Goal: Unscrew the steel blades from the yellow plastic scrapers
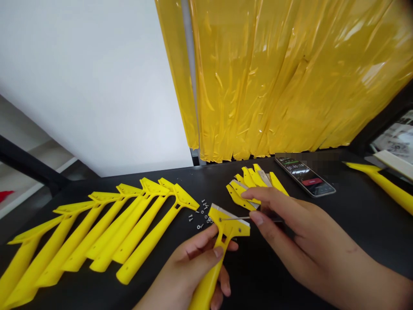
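Note:
My left hand (pixel 200 262) is wrapped round the neck of a yellow scraper (pixel 209 280), whose wide head points up and away. A metal blade edge shows along the top of that head, and two screws sit in its face. Between thumb and fingers, my right hand (pixel 300 232) pinches a thin screwdriver (pixel 240 218). Its shaft lies across the scraper head, with the tip at the left screw. My palm and fingers hide most of its handle. Small screws and nuts (pixel 203 213) lie loose just behind the scraper head.
Several yellow scraper handles (pixel 145 232) lie in a row on the black table (pixel 180 172) at left. Yellow head plates and blades (pixel 248 183) are piled behind my right hand. A phone (pixel 305 176) lies at back right, near another yellow handle (pixel 387 183). Yellow plastic curtain (pixel 258 86) hangs behind.

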A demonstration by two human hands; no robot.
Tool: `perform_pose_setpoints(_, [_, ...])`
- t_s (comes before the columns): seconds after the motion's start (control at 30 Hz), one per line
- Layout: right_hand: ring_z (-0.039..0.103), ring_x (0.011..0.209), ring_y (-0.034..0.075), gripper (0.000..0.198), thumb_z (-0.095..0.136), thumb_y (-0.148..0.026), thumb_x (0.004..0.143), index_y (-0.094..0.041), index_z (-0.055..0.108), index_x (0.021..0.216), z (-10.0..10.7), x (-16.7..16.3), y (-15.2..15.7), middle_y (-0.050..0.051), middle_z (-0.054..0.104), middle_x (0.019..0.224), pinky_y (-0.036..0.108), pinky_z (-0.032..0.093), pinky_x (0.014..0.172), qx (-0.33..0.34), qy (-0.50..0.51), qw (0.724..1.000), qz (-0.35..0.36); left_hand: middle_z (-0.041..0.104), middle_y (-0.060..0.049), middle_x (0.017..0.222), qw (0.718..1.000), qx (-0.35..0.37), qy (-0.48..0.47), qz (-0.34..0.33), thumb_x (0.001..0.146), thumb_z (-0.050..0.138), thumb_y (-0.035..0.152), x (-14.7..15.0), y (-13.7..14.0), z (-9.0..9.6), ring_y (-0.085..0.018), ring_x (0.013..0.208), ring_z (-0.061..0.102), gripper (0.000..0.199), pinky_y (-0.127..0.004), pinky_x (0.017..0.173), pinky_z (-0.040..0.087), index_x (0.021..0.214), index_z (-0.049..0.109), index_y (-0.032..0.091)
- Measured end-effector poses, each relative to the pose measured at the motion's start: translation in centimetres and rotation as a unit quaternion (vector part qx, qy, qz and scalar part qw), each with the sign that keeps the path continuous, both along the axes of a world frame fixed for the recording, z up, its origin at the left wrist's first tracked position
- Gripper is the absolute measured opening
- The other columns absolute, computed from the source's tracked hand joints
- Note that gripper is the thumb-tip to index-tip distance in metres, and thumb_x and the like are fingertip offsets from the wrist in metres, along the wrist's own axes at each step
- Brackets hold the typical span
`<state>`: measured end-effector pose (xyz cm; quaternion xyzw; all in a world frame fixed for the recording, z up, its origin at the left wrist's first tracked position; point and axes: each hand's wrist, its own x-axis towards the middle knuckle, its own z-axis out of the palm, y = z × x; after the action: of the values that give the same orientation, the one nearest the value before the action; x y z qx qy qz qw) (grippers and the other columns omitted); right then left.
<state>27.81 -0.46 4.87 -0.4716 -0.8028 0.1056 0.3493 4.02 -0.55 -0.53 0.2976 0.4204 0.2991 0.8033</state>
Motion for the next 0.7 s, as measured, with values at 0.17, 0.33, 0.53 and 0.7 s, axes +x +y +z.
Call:
perform_pose_setpoints(0.17, [0.072,0.117,0.020,0.034,0.051,-0.021,0.107,-0.032,0.051,0.140,-0.20,-0.02,0.06,0.004,0.073,0.127,0.039,0.059,0.101,0.009,-0.004,1.000,0.002,0.077,-0.009,0.076,1.000,0.002,0.018,-0.008,0.092,0.079,0.043,-0.13,0.02,-0.10,-0.013,0.042,0.061,0.047,-0.020,0.041,0.046,0.128,0.070,0.014])
perform_pose_setpoints(0.33, [0.073,0.113,0.021,0.036,0.051,-0.022,0.107,-0.033,0.050,0.141,-0.32,-0.01,-0.02,0.004,0.073,0.127,0.039,0.060,0.096,-0.012,0.009,1.000,-0.007,0.080,-0.012,0.080,1.000,0.004,0.017,-0.013,0.090,0.080,0.046,-0.01,0.10,-0.21,-0.012,0.039,0.058,0.053,-0.020,0.039,0.044,0.130,0.069,0.014])
perform_pose_setpoints(0.53, [0.073,0.114,0.020,0.038,0.052,-0.023,0.107,-0.037,0.050,0.143,-0.16,0.04,-0.16,0.002,0.074,0.127,0.038,0.060,0.097,-0.019,0.016,1.000,-0.007,0.080,-0.013,0.082,1.000,0.001,0.013,-0.015,0.088,0.080,0.046,0.09,0.06,-0.09,-0.010,0.036,0.056,0.052,-0.020,0.037,0.042,0.126,0.071,0.011])
perform_pose_setpoints(0.7, [0.071,0.118,0.019,0.040,0.052,-0.025,0.108,-0.039,0.050,0.145,-0.09,0.10,-0.22,0.000,0.072,0.134,0.038,0.058,0.102,-0.038,0.029,0.999,-0.002,0.077,-0.011,0.074,0.999,0.003,0.024,-0.026,0.091,0.077,0.046,0.05,0.11,0.01,-0.011,0.038,0.056,0.048,-0.019,0.038,0.043,0.125,0.073,0.011])
